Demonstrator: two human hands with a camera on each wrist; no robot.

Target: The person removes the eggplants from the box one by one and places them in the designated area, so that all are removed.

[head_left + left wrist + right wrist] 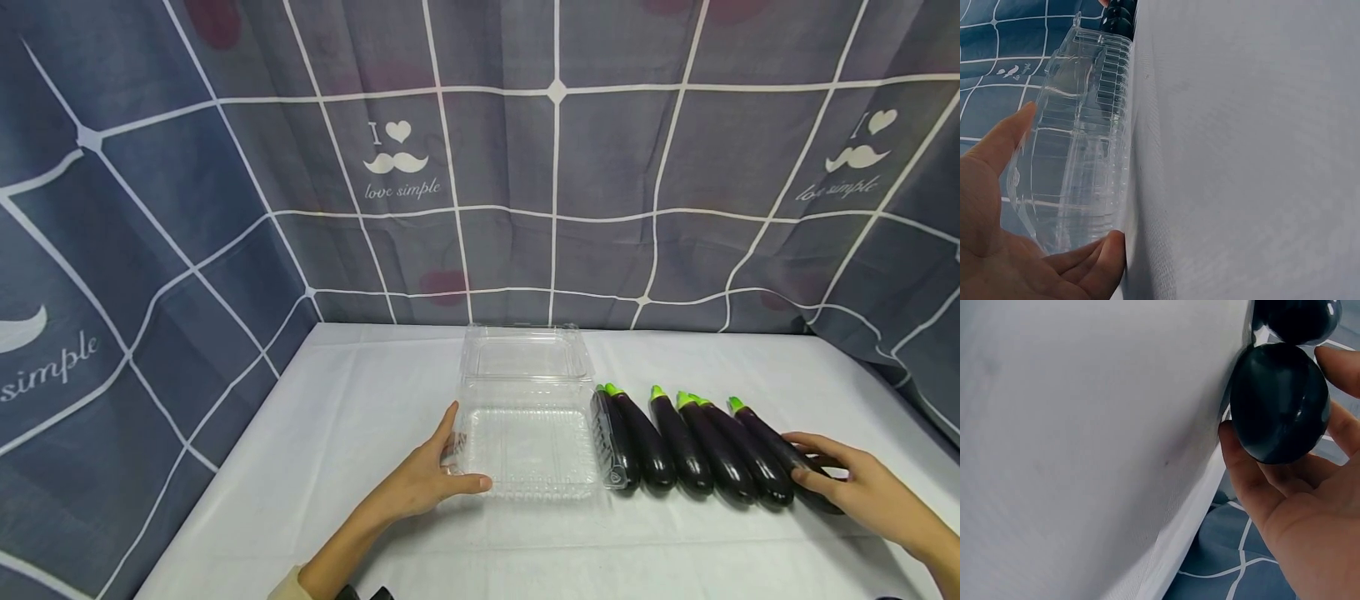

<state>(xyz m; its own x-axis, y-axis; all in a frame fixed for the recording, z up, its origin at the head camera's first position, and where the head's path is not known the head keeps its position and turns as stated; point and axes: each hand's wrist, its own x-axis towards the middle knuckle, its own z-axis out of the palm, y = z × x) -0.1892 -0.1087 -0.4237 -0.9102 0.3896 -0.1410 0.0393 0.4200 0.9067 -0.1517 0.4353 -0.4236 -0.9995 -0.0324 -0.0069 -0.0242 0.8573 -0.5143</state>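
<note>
On the white-clothed surface [315,433] an open clear plastic clamshell box [525,450] lay near the middle, its lid [527,354] tipped back toward the checked blue backdrop [225,167]. The left hand [431,479] cupped the box's near left corner, thumb along the front edge and fingers straight up the side. Just right of the box lay a row of dark eggplants [675,442] with green stems. The right hand [855,487] curled its fingers round the rightmost eggplant [772,437] at its rounded end.
</note>
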